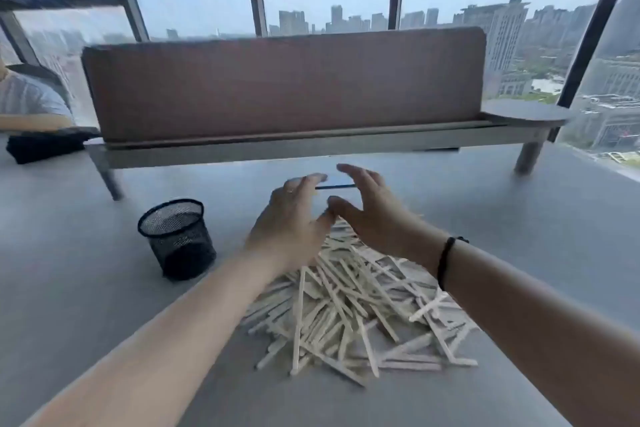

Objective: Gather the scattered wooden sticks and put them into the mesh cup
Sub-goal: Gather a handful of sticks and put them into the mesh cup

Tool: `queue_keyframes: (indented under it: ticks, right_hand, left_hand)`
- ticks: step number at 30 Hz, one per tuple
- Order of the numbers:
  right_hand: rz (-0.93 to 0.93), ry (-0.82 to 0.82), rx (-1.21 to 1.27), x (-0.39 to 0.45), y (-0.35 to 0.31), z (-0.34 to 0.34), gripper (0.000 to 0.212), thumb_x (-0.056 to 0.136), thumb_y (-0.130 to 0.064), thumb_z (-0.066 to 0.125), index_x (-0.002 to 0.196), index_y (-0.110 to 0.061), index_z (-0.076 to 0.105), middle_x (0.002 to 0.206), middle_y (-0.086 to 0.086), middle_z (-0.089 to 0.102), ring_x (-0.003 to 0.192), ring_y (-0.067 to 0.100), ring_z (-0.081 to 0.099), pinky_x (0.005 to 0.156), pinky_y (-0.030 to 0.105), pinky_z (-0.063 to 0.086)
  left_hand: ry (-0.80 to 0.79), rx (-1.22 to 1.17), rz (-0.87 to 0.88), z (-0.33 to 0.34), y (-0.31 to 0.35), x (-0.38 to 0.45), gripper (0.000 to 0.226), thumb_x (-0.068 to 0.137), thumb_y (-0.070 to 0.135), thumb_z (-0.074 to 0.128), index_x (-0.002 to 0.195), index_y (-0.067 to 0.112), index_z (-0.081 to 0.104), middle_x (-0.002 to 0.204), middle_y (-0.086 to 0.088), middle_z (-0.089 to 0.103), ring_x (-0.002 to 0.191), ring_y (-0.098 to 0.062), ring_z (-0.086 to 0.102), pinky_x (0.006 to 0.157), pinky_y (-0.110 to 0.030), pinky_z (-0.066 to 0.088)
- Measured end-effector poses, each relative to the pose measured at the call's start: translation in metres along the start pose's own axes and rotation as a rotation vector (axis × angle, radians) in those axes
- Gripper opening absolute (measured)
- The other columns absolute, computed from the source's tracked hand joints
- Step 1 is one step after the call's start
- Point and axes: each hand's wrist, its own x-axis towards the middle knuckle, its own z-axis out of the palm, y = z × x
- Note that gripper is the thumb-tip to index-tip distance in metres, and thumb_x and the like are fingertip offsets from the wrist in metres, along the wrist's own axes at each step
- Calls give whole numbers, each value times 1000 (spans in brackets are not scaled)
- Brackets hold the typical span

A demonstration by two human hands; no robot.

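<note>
A loose pile of pale wooden sticks (349,305) lies on the grey table (104,288) in front of me. A black mesh cup (176,239) stands upright to the left of the pile, and no sticks show inside it. My left hand (294,222) and my right hand (374,211) hover side by side over the far end of the pile. The fingers of both are spread and hold nothing. The hands hide the far sticks. A black band circles my right wrist.
A brown padded divider (284,87) on a metal frame crosses the table behind the hands. A black cloth (45,149) lies at far left beside a seated person's sleeve (31,97). Windows show a city beyond.
</note>
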Motion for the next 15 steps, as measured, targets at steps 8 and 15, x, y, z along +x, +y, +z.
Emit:
queue_keyframes:
  ticks: [8,15]
  right_hand:
    - [124,-152,-383,-101,37,16,73,86,-70,50,149,-39,28,155,-1,31,138,27,40,111,43,36]
    - [87,-110,-485,-105,35,23,75,83,-81,41,146,-40,34,152,-5,39,133,22,46,99,36,39]
  left_hand:
    - [-169,194,-114,7,-27,-100,68,87,71,45,144,33,42,146,3,49,136,-22,41,109,-36,36]
    - [-188,236,-134,27,-32,-101,66,89,70,44,144,33,39,150,5,45,139,-21,40,113,-38,34]
